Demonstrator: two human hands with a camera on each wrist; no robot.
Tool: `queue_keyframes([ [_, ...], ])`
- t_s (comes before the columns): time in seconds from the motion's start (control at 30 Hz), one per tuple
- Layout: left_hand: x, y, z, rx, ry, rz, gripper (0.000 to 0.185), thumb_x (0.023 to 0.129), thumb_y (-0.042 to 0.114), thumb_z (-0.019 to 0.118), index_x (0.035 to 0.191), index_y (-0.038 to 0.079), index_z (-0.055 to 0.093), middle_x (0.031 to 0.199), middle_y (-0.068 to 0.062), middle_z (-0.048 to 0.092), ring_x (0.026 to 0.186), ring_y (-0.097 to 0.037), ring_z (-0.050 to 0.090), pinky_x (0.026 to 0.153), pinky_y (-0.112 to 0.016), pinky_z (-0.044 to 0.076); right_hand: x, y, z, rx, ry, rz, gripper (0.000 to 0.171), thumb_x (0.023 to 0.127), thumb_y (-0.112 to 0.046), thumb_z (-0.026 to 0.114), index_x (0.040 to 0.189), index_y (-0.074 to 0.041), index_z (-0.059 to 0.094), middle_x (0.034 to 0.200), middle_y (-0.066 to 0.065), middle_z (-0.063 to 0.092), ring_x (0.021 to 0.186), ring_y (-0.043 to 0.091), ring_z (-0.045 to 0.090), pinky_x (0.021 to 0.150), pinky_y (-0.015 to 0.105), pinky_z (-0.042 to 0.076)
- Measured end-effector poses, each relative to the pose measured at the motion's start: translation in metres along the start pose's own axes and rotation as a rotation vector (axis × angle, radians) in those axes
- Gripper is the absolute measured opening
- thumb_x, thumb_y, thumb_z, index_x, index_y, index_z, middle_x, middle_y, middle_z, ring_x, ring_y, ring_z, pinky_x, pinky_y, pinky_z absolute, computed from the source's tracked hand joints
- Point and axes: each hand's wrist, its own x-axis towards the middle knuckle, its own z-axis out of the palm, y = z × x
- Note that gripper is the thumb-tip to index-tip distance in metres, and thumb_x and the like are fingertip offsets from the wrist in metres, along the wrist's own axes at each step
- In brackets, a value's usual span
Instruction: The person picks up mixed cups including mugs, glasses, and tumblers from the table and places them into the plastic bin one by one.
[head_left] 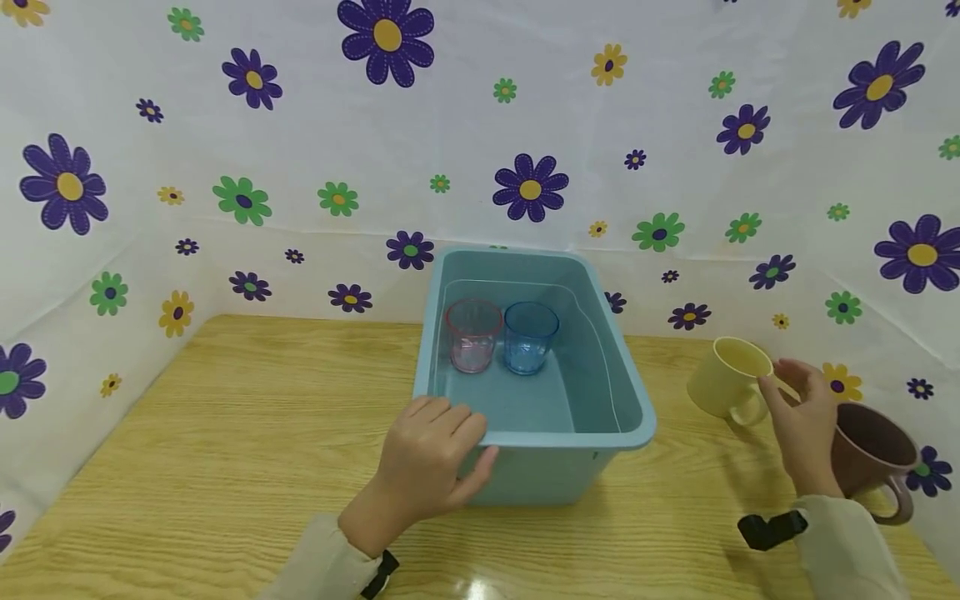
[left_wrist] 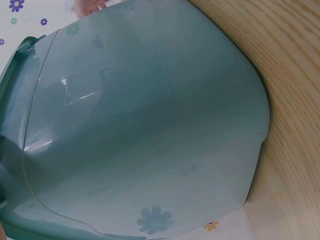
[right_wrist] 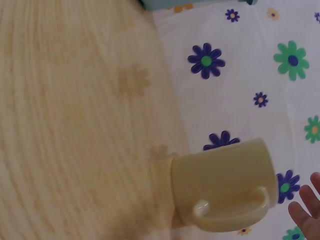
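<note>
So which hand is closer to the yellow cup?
The right hand: it's just beside the yellow cup, near its handle. The left hand, farther off, grips the blue bin's rim.

Upper frame is filled by white backdrop, printed w/ purple, green & yellow flowers, continued down L & R sides. Wood-grain tabletop is seen below; glare is caught btm ctr.
</note>
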Motion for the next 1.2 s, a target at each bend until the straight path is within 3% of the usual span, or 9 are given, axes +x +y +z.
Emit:
queue_keyframes([
  [0.17, 0.001, 0.000, 0.000, 0.001, 0.002, 0.003, 0.039, 0.094, 0.031, 0.030, 0.068, 0.013, 0.052, 0.057, 0.004, 0.050, 0.049, -0.011, 0.044, 0.057, -0.027, 0.043, 0.001, 0.012, 0.001, 0.003, 0.022, 0.064, 0.030, 0.091, -0.021, 0.057, 0.120, -0.021, 0.048, 0.102, -0.022, 0.045, 0.097, -0.010, 0.047, 0.081, 0.003, 0.039],
  [0.37, 0.001, 0.000, -0.001, -0.001, 0.001, 0.003, 0.039, 0.094, 0.031, 0.030, 0.068, 0.013, 0.052, 0.057, 0.004, 0.051, 0.050, -0.011, 0.044, 0.057, -0.027, 0.042, 0.003, 0.022, 0.004, -0.045, 0.004, 0.104, 0.039, 0.091, -0.021, 0.056, 0.126, -0.010, 0.044, 0.098, -0.023, 0.042, 0.085, -0.017, 0.044, 0.072, 0.001, 0.037],
  [0.47, 0.002, 0.000, -0.002, -0.001, 0.002, 0.003, 0.039, 0.094, 0.031, 0.030, 0.068, 0.013, 0.052, 0.057, 0.004, 0.051, 0.050, -0.011, 0.044, 0.057, -0.027, 0.042, 0.004, 0.026, 0.005, -0.063, -0.020, 0.159, 0.045, 0.091, -0.026, 0.056, 0.130, -0.010, 0.040, 0.099, -0.023, 0.041, 0.082, -0.018, 0.041, 0.069, -0.001, 0.036],
  [0.77, 0.002, 0.000, -0.001, 0.006, -0.001, 0.004, 0.039, 0.094, 0.031, 0.030, 0.067, 0.013, 0.051, 0.057, 0.003, 0.051, 0.050, -0.011, 0.046, 0.057, -0.027, 0.043, 0.007, 0.035, 0.011, -0.057, -0.060, 0.238, 0.038, 0.090, -0.031, 0.054, 0.122, -0.017, 0.039, 0.103, -0.014, 0.041, 0.081, -0.012, 0.041, 0.066, 0.002, 0.037],
  [0.93, 0.002, 0.000, -0.002, 0.002, 0.004, 0.003, 0.038, 0.094, 0.031, 0.031, 0.067, 0.013, 0.051, 0.056, 0.004, 0.049, 0.049, -0.011, 0.044, 0.057, -0.027, 0.042, 0.007, 0.037, 0.011, -0.088, -0.118, 0.292, 0.039, 0.090, -0.034, 0.052, 0.121, -0.015, 0.038, 0.108, -0.006, 0.042, 0.082, -0.006, 0.042, 0.065, 0.006, 0.038],
  [1.2, 0.002, 0.000, -0.002, 0.000, 0.007, 0.003, 0.038, 0.094, 0.031, 0.031, 0.067, 0.013, 0.051, 0.056, 0.004, 0.049, 0.049, -0.011, 0.043, 0.056, -0.027, 0.041, 0.010, 0.043, 0.010, -0.109, -0.174, 0.228, 0.029, 0.092, -0.034, 0.048, 0.109, -0.010, 0.048, 0.076, -0.025, 0.050, 0.068, -0.010, 0.050, 0.061, 0.009, 0.042],
])
